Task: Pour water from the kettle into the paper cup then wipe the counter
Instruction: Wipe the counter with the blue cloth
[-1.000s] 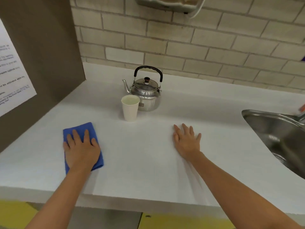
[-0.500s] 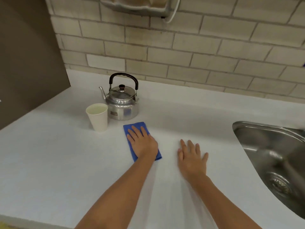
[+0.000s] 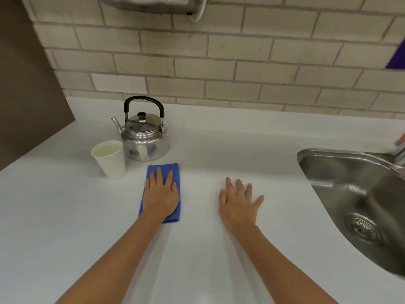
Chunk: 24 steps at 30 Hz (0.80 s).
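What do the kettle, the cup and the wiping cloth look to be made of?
Kettle: polished metal, likely steel or aluminium, mirror reflections; its handle looks dark plastic.
Cup: matte white paper, thin rolled rim.
Cloth: blue fabric, probably microfibre, soft nap, flattened under the left hand.

I see a steel sink (image 3: 361, 207) with a drain strainer (image 3: 362, 231) at right, a pale brick wall (image 3: 219, 62) behind, and a brown panel (image 3: 28, 84) at left.
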{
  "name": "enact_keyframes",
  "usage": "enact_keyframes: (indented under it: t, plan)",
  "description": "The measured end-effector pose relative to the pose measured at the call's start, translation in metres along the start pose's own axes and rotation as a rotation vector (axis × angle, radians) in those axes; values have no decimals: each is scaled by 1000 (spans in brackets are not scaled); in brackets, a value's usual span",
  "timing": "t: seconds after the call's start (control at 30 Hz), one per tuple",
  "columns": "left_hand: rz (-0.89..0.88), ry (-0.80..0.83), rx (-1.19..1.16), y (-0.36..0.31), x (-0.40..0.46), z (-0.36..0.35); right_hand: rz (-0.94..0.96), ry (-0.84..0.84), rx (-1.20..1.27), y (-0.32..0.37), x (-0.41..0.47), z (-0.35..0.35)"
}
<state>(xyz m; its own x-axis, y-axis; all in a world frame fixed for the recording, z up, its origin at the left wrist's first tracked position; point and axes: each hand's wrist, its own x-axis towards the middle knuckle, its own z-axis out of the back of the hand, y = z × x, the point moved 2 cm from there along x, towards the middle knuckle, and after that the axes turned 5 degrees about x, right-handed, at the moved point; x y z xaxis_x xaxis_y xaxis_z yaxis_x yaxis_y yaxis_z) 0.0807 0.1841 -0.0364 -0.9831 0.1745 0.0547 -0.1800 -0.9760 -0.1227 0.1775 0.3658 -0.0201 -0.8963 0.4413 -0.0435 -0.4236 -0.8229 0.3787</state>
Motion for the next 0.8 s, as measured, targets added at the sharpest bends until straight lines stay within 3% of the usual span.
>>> enact_keyframes:
  t: [0.3, 0.47, 0.67, 0.8]
  plan:
    - [-201, 103, -15, -121, 54, -1, -1, -84, 174, -13, 10, 5]
    - [-136, 33, -93, -68, 14, 3, -33, -63, 133, 5, 6, 1]
    - [75, 9, -76, 23, -48, 6, 130, 3, 8, 64, -4, -21]
    - [108, 5, -37, 15, -44, 10, 188, 24, -25, 72, -18, -30]
